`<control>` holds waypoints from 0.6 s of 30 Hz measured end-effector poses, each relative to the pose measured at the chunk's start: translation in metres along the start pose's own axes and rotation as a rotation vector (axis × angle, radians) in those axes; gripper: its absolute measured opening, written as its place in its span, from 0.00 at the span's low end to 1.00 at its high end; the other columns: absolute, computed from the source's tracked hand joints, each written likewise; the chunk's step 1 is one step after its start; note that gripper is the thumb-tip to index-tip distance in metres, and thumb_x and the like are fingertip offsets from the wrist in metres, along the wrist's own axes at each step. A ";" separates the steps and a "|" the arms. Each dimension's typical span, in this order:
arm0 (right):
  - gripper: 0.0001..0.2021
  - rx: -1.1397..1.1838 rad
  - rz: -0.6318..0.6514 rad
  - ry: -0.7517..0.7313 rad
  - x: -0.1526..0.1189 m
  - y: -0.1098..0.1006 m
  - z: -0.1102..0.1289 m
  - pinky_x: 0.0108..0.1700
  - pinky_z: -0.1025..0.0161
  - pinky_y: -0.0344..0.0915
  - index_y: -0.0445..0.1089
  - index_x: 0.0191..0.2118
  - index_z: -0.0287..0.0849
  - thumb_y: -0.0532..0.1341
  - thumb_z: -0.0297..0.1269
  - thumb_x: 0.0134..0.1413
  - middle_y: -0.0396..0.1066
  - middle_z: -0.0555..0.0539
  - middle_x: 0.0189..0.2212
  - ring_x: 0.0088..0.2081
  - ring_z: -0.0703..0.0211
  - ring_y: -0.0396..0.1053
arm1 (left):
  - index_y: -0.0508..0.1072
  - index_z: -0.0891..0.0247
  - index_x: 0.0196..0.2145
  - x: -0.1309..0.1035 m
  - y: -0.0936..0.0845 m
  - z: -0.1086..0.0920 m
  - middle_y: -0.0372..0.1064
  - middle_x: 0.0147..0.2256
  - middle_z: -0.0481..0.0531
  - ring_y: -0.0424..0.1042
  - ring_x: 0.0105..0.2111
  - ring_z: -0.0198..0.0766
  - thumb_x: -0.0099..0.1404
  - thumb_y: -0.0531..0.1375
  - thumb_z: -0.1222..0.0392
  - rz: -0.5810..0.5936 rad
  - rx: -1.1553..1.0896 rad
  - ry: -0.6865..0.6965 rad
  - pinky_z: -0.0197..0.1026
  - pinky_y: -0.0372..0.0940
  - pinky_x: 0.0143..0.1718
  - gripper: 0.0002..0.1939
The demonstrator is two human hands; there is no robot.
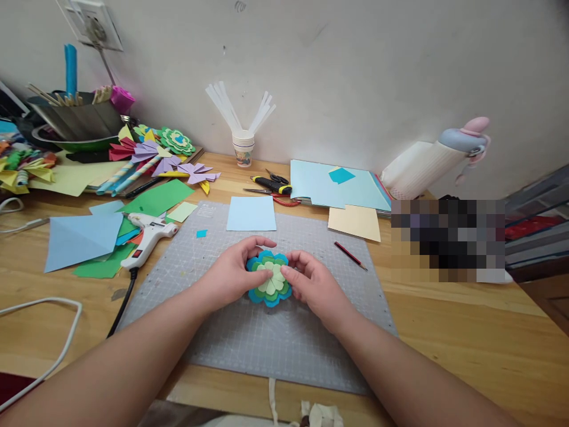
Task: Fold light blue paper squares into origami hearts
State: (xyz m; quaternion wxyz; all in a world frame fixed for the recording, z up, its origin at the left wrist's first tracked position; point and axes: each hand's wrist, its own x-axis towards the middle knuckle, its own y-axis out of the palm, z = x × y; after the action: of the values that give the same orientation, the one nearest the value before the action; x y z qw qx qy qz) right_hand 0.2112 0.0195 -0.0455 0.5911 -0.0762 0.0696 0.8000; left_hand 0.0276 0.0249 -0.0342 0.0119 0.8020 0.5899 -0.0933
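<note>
A layered paper flower [272, 284] with blue outer, green middle and pale green inner petals is held over the grey cutting mat [284, 356]. My left hand [235, 267] grips its left side, thumb on the pale centre and index finger stretched behind the top edge. On the right side, my right hand [313, 281] pinches the petals, its thumb on the front. Behind the flower lies a light blue paper square [251, 213]. A small blue scrap [201, 233] is on the mat's left part, and a dark red pencil [351, 256] rests to the right.
A white glue gun [149, 237] with a black cord lies left among coloured papers. At the back stand a paper cup [243, 151] of white strips, a yellow-black cutter [272, 184], scissors [278, 177] and a paper stack [311, 178]. A bottle [438, 160] is at right.
</note>
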 end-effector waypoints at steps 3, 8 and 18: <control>0.14 0.061 0.051 0.059 0.000 0.002 0.001 0.21 0.69 0.50 0.67 0.35 0.40 0.65 0.44 0.48 0.64 0.54 0.24 0.20 0.70 0.55 | 0.66 0.61 0.50 0.000 0.001 -0.002 0.68 0.34 0.49 0.69 0.31 0.37 0.52 0.66 0.60 -0.012 -0.021 -0.009 0.38 0.66 0.31 0.27; 0.15 0.162 0.009 0.076 -0.001 0.004 0.002 0.20 0.70 0.46 0.67 0.35 0.39 0.66 0.45 0.46 0.63 0.56 0.21 0.19 0.72 0.53 | 0.66 0.60 0.50 0.000 0.002 -0.003 0.67 0.41 0.51 0.69 0.39 0.39 0.53 0.67 0.54 -0.084 -0.092 -0.038 0.40 0.66 0.37 0.28; 0.18 0.249 -0.023 0.061 -0.002 0.004 0.001 0.19 0.70 0.44 0.67 0.34 0.40 0.69 0.47 0.43 0.61 0.57 0.20 0.18 0.73 0.51 | 0.78 0.66 0.35 0.000 0.005 0.003 0.77 0.33 0.53 0.73 0.31 0.40 0.49 0.70 0.52 0.053 -0.279 -0.229 0.40 0.65 0.36 0.18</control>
State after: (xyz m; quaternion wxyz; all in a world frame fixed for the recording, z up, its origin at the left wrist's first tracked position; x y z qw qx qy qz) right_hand 0.2076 0.0169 -0.0437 0.6026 -0.0272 0.1855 0.7757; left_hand 0.0323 0.0230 -0.0373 0.1925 0.7919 0.5707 -0.1007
